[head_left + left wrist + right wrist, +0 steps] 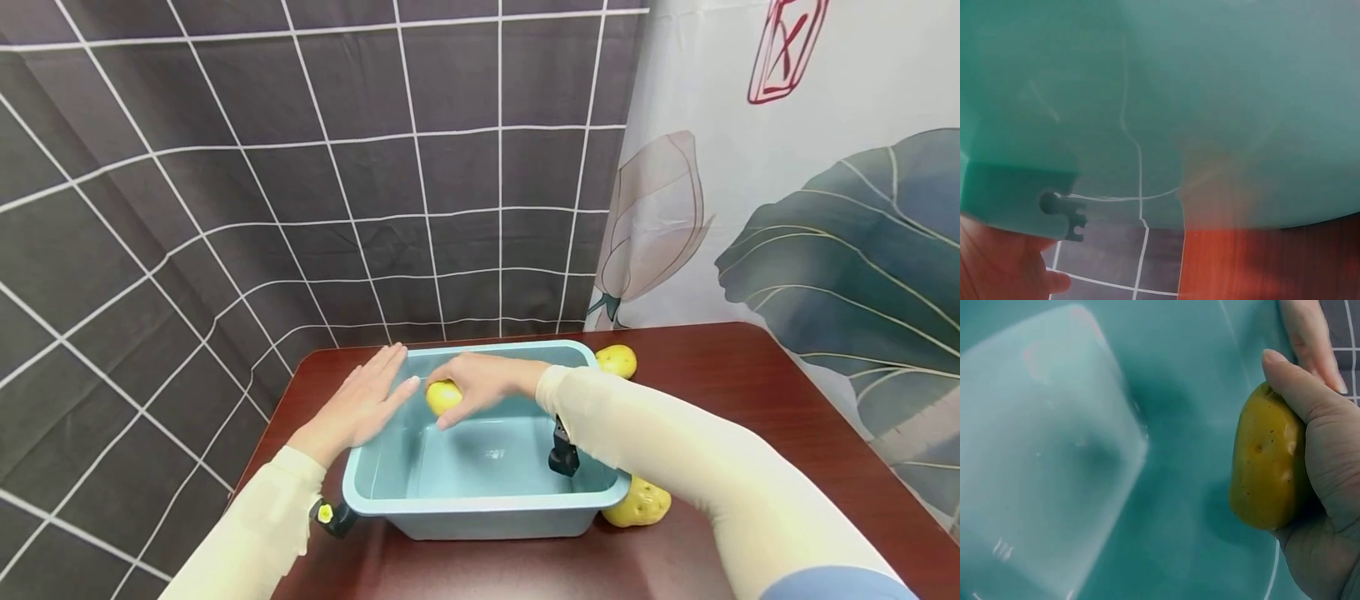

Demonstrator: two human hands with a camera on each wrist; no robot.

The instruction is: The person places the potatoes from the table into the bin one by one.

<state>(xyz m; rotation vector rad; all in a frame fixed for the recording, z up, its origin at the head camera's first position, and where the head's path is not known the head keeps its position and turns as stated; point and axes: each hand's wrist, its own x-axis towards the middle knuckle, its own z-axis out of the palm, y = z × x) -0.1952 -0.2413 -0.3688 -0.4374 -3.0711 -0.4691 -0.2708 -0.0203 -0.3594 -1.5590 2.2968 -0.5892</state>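
A yellow potato (1265, 462) is gripped between the thumb and fingers of my right hand (483, 382), inside the upper left part of a light blue plastic basin (480, 504). In the right wrist view the potato shows dark specks and a small dent. My left hand (363, 400) lies along the basin's left rim with its fingers straight, pointing away from me. Whether its palm presses on the rim cannot be made out. The basin wall fills most of the left wrist view. No other thing shows on the basin floor.
One potato (617, 361) lies by the basin's far right corner. Another, larger-looking potato (637, 502) sits by its near right corner. The basin stands on a reddish-brown table (720, 367). Behind hang a dark gridded cloth (360, 183) and a white cloth with printed leaves.
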